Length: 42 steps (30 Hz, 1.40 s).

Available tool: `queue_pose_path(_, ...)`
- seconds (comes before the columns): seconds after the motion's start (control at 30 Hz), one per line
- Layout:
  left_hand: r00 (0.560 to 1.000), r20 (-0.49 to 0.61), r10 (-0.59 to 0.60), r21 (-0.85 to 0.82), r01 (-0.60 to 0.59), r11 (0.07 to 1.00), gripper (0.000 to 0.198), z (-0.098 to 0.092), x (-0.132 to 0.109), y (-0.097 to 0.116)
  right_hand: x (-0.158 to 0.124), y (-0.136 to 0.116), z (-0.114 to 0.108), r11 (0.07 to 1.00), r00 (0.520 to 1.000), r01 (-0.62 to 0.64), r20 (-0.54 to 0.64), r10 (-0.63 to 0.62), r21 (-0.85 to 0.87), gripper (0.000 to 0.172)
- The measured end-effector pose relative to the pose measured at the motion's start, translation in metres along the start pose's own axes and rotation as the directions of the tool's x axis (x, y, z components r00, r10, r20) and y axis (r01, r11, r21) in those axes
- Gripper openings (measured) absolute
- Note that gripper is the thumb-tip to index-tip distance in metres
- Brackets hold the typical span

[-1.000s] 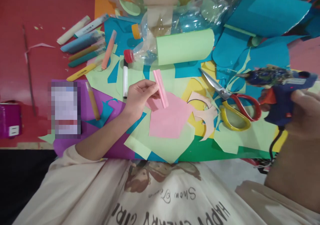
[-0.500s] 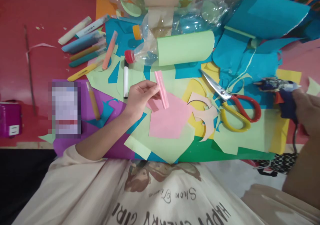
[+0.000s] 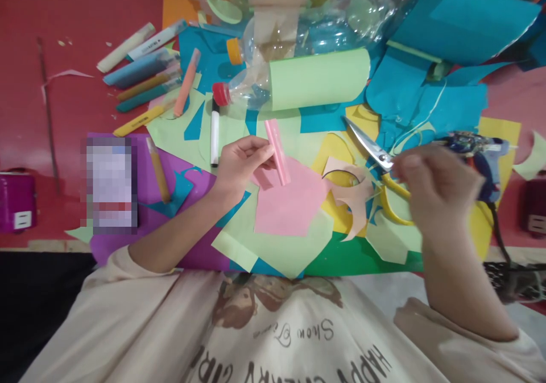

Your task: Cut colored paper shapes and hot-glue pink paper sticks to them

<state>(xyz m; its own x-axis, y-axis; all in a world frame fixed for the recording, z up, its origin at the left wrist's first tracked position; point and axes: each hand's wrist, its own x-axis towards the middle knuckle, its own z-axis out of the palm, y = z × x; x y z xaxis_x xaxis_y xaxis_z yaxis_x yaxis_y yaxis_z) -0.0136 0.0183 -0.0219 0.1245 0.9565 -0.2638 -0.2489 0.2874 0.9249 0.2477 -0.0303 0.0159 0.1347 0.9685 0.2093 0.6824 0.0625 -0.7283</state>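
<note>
A folded or rolled strip of pink paper (image 3: pixel 278 153) is pinched between the thumb and fingers of my left hand (image 3: pixel 246 164). It is tilted over a larger pink paper piece (image 3: pixel 290 207) lying on light green paper. My right hand (image 3: pixel 439 184) hovers over the handles of the scissors (image 3: pixel 394 192), hiding the red one. Motion blurs its fingers, which look curled; I cannot make out anything in them. Right of that hand, a dark blue glue gun (image 3: pixel 488 164) lies on yellow paper, partly covered by the hand.
A clear bottle wrapped in green paper (image 3: pixel 319 80) lies beyond my left hand, with more bottles behind. Several markers (image 3: pixel 145 70) lie at upper left, near a phone (image 3: pixel 111 184). Peach paper scraps (image 3: pixel 352 195) sit left of the scissors. Blue card (image 3: pixel 460 22) stands back right.
My right hand has let go of the glue gun and moved left over the scissors. My left hand keeps the pink paper strip in nearly the same spot.
</note>
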Motion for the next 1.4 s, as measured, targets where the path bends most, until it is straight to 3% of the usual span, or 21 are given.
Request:
queue_pose_path(0.07,1.000,0.002,0.007,0.000,-0.007,1.000,0.020,0.000,0.000,0.000,-0.004,-0.024,0.024,0.991,0.961,0.040,0.266,-0.074,0.132,0.012)
queue_pose_path(0.13,1.000,0.008,0.023,0.007,-0.023,1.000,0.019,0.000,-0.001,0.000,-0.005,-0.040,0.047,0.960,0.896,-0.047,0.437,-0.082,0.275,0.015)
queue_pose_path(0.27,0.996,0.037,0.079,0.033,-0.081,0.996,0.017,0.000,-0.003,-0.001,0.000,-0.054,0.083,0.936,0.846,-0.171,0.532,-0.019,0.306,0.025)
queue_pose_path(0.43,0.984,0.050,0.169,0.075,-0.172,0.982,0.018,-0.001,-0.004,-0.005,0.002,-0.055,0.096,0.921,0.873,-0.189,0.487,-0.001,0.342,0.022)
queue_pose_path(0.67,0.982,0.096,0.165,0.137,-0.177,0.975,0.023,-0.002,-0.004,-0.005,0.013,-0.043,0.085,0.885,0.919,-0.185,0.395,0.002,0.427,0.013)
queue_pose_path(0.9,0.954,0.236,0.184,0.311,-0.254,0.916,0.012,-0.004,-0.005,-0.001,0.022,-0.030,0.080,0.803,0.898,-0.276,0.439,0.020,0.528,0.013)
queue_pose_path(1.1,0.947,0.247,0.207,0.308,-0.279,0.910,0.008,-0.004,-0.005,-0.002,0.020,-0.027,0.085,0.755,0.873,-0.334,0.487,0.023,0.564,0.013)
queue_pose_path(1.4,0.953,0.232,0.193,0.309,-0.260,0.915,0.009,-0.001,-0.006,0.002,0.016,-0.027,0.086,0.810,0.924,-0.212,0.381,-0.015,0.547,0.006)
